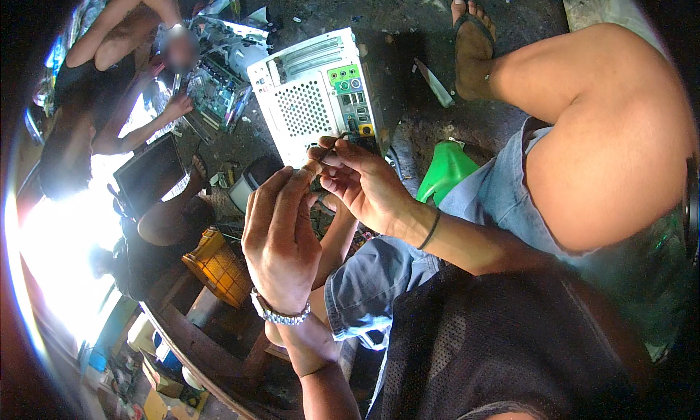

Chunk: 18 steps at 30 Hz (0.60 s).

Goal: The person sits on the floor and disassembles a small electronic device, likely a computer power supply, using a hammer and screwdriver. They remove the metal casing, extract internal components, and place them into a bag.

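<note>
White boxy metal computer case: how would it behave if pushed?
The white boxy metal computer case looks stiff, its perforated panel showing no sag. Probably not light: its port block suggests parts inside. Squared corners make rolling unlikely.

The thin piece (332, 151) you hold is dark. Before you, the computer case (288, 92) is whitish, patterned with rows of dark round holes; its port panel (355, 97) shows green, grey and a spot of yellow. Your shorts (481, 176) are faded blue denim, your top (467, 340) black with a fine mesh pattern. Your watch (286, 318) is silver, your wristband (430, 229) black. Beside your shorts, a smooth object (446, 170) is bright green. The crate (219, 267) at your left is orange-yellow, with a grid pattern.
</note>
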Each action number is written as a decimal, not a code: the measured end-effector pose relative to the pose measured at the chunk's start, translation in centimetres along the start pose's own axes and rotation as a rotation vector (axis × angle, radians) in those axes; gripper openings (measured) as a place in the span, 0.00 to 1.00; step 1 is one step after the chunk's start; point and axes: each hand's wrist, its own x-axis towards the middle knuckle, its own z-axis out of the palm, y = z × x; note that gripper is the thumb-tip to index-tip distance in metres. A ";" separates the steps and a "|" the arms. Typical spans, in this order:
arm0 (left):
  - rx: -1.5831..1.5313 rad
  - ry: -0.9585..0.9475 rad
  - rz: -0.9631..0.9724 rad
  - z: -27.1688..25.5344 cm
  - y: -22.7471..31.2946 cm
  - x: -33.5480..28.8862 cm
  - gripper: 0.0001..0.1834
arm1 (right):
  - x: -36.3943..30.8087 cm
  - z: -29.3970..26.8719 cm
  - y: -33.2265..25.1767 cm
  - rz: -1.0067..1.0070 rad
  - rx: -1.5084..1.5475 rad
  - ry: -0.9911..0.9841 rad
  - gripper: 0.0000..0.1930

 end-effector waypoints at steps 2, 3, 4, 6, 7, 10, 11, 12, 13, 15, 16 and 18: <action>0.157 -0.038 0.121 -0.2 0.2 0.5 0.15 | -0.1 0.1 0.0 0.012 0.016 0.002 0.14; 0.235 -0.057 0.180 -0.3 0.3 0.8 0.14 | -0.2 0.2 -0.1 0.025 0.029 0.012 0.14; 0.212 -0.108 0.134 -0.4 0.5 1.0 0.14 | -0.2 0.3 -0.2 0.038 0.042 0.021 0.14; 0.171 -0.210 0.035 -0.9 0.9 1.2 0.13 | -0.3 0.1 -0.1 0.077 0.084 -0.060 0.13; 0.167 -0.147 -0.085 -0.1 0.1 0.8 0.12 | -0.3 0.0 0.0 0.098 0.106 -0.100 0.13; 0.018 -0.188 -0.256 -0.4 -0.3 1.6 0.14 | 0.2 0.1 0.2 0.027 0.045 -0.039 0.12; 0.070 -0.156 -0.109 -0.7 0.0 1.7 0.17 | 0.4 -0.5 0.2 0.068 0.149 -0.081 0.11; 0.121 -0.122 0.034 -1.2 0.6 1.6 0.20 | 0.3 -0.2 0.1 0.063 0.136 -0.052 0.11; 0.027 -0.164 -0.008 -2.1 1.4 1.1 0.25 | 0.2 0.3 0.1 0.058 0.124 -0.024 0.11; 0.084 -0.137 0.048 -2.7 1.6 0.5 0.24 | 0.1 0.2 0.3 0.053 0.140 -0.032 0.10; 0.108 -0.121 0.055 -2.7 1.6 0.4 0.24 | 0.0 -0.1 0.3 0.052 0.156 -0.048 0.09; 0.176 -0.108 -0.057 -2.3 1.9 0.2 0.23 | -0.1 0.7 -0.1 0.067 0.178 -0.086 0.09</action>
